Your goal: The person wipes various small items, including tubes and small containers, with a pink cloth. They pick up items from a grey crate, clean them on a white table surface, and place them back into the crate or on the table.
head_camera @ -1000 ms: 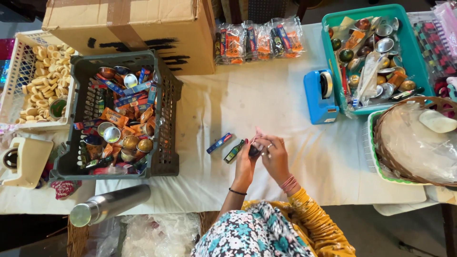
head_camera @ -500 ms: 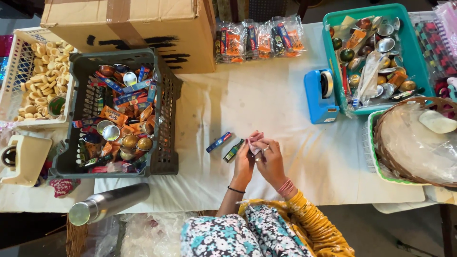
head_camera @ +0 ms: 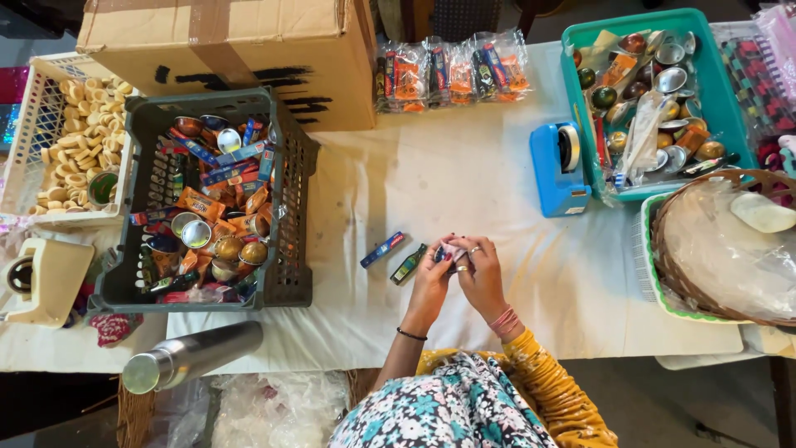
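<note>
At the near edge of the white-covered bench point(head_camera: 497, 249), the left hand point(head_camera: 431, 278) and right hand point(head_camera: 479, 274) are pressed together, both pinching a small pale packet point(head_camera: 452, 251) between the fingertips. Just left of them lie a small green oblong packet point(head_camera: 410, 264) and a small blue oblong packet point(head_camera: 382, 249), seemingly waiting. Farther off, the dark grey plastic crate point(head_camera: 286, 241) and teal plastic tray point(head_camera: 713, 91) remain heaped with small items, so much appears left.

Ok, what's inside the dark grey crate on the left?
The dark grey crate holds a jumble of small blue tubes, orange packets and round metal tins. Whatever lies beneath that top layer is covered, and the crate's floor can't be seen.
</note>
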